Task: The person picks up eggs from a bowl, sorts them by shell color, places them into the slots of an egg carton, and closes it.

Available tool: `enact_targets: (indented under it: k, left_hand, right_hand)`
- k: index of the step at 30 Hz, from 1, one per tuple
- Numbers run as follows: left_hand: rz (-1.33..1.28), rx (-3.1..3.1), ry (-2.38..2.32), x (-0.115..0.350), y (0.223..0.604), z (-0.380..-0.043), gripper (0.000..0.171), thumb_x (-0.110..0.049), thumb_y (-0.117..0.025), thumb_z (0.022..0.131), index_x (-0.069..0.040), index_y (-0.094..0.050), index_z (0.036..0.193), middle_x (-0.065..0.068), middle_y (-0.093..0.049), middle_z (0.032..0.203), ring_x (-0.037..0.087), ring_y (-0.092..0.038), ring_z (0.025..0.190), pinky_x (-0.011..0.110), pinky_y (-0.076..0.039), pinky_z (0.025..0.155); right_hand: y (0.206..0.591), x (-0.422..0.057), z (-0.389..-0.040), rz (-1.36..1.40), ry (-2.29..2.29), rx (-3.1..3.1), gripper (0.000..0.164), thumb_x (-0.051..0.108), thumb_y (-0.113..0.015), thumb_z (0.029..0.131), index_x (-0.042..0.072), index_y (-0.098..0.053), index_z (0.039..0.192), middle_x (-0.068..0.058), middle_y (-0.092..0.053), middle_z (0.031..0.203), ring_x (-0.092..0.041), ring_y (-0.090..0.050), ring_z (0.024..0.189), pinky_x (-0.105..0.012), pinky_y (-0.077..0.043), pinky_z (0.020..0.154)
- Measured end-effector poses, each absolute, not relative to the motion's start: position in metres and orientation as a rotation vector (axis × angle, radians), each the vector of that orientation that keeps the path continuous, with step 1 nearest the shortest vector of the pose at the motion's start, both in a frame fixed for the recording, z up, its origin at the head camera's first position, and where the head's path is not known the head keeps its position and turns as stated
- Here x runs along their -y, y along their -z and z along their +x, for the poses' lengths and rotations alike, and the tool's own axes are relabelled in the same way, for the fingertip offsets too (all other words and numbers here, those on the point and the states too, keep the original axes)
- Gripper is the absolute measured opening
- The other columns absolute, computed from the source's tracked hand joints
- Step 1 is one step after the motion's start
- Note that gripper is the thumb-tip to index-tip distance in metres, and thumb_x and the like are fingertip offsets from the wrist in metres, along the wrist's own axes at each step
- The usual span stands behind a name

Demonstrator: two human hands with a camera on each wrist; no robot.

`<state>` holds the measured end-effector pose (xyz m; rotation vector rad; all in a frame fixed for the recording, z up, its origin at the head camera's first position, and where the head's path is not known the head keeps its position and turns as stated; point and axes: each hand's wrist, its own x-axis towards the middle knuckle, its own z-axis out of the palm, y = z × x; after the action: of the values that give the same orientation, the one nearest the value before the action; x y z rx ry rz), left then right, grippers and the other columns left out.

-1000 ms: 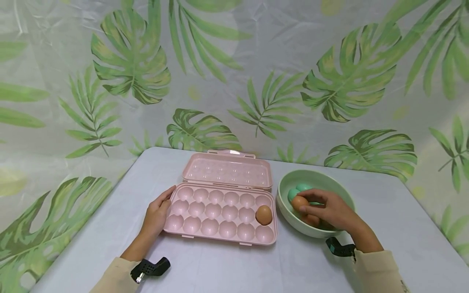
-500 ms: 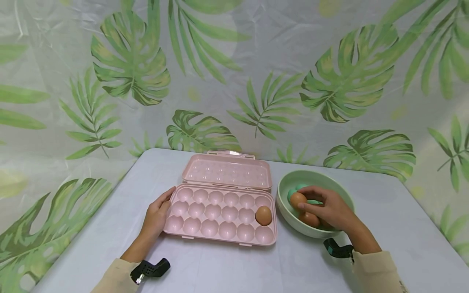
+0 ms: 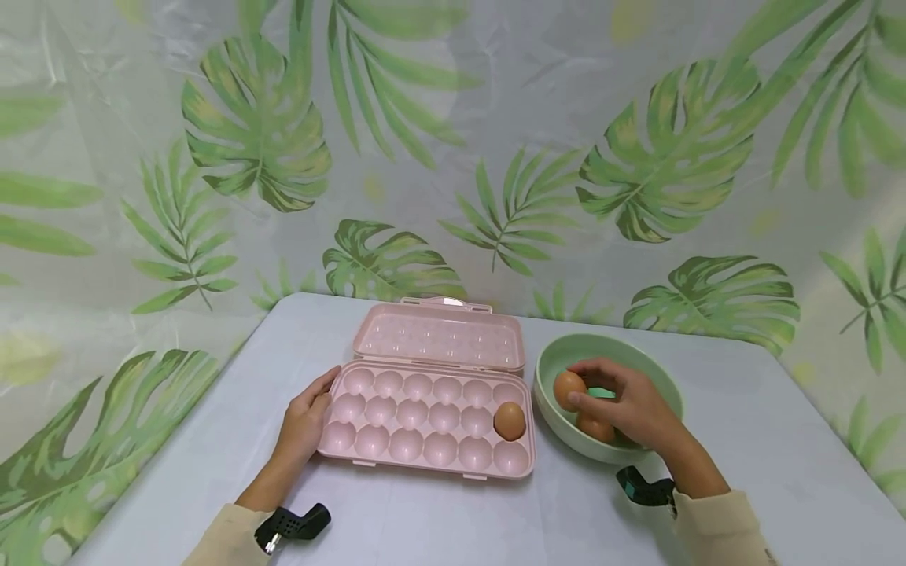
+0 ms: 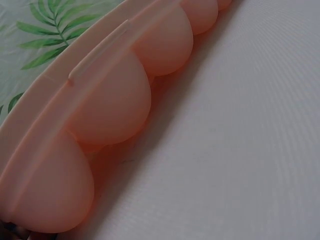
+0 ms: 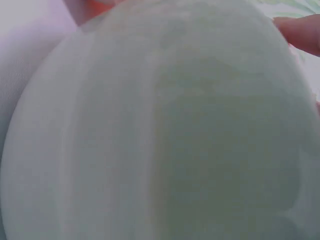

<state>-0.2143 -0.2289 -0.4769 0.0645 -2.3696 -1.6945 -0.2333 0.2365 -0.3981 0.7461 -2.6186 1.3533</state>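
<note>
A brown egg is pinched between the thumb and fingers of my right hand, over the left side of a pale green bowl. Below it in the bowl lie another brown egg and a green egg, partly covered by the hand. My left hand holds the left edge of an open pink egg tray; one brown egg sits in its right column, middle row. From the left wrist, the tray's rounded cups show from the side. The bowl's wall fills most of the right wrist view.
The tray's lid lies open behind it. Tray and bowl stand side by side on a white table. A leaf-patterned curtain hangs along the back. Both wrists carry black cameras.
The right hand has shifted slightly left with the pinched egg, which now hides less of the egg below. The left hand stays at the tray's edge. The head view has tilted up a little.
</note>
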Motion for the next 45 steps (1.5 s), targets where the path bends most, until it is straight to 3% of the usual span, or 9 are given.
enact_targets:
  k: [8, 21, 33, 45]
  left_hand:
    - [0.069, 2.372, 1.688, 0.230, 0.480, -0.211, 0.045, -0.005, -0.037, 0.098, -0.003, -0.047, 0.142, 0.013, -0.047, 0.145, 0.024, -0.035, 0.138, 0.039, -0.027, 0.114]
    - [0.089, 2.378, 1.687, 0.230, 0.479, -0.212, 0.045, -0.006, -0.037, 0.099, -0.004, -0.047, 0.142, 0.011, -0.045, 0.146, 0.023, -0.034, 0.139, 0.038, -0.026, 0.115]
    - [0.084, 2.383, 1.664, 0.230, 0.476, -0.214, 0.045, -0.006, -0.037, 0.098, -0.004, -0.047, 0.142, 0.010, -0.045, 0.147, 0.022, -0.034, 0.139, 0.039, -0.027, 0.115]
    - [0.052, 2.373, 1.682, 0.227, 0.475, -0.214, 0.045, -0.005, -0.037, 0.098, -0.003, -0.047, 0.142, 0.011, -0.046, 0.146, 0.022, -0.035, 0.139, 0.035, -0.027, 0.114]
  right_hand:
    - [0.401, -0.224, -0.230, 0.782, -1.365, 2.580, 0.039, 0.016, -0.073, 0.087, 0.012, -0.062, 0.124, 0.000, -0.065, 0.116, -0.013, -0.062, 0.104, -0.023, -0.052, 0.085]
    - [0.394, -0.204, -0.236, 0.754, -1.360, 2.588, 0.038, 0.025, -0.072, 0.087, 0.014, -0.063, 0.122, 0.003, -0.065, 0.113, -0.013, -0.063, 0.102, -0.029, -0.053, 0.083]
    - [0.391, -0.177, -0.241, 0.819, -1.605, 2.492, 0.034, 0.018, -0.075, 0.085, 0.013, -0.064, 0.116, -0.003, -0.065, 0.112, -0.021, -0.064, 0.102, -0.028, -0.055, 0.080]
    - [0.394, -0.157, -0.245, 0.900, -1.718, 2.411, 0.035, 0.010, -0.073, 0.085, 0.003, -0.061, 0.117, -0.012, -0.063, 0.111, -0.027, -0.061, 0.101, -0.028, -0.056, 0.084]
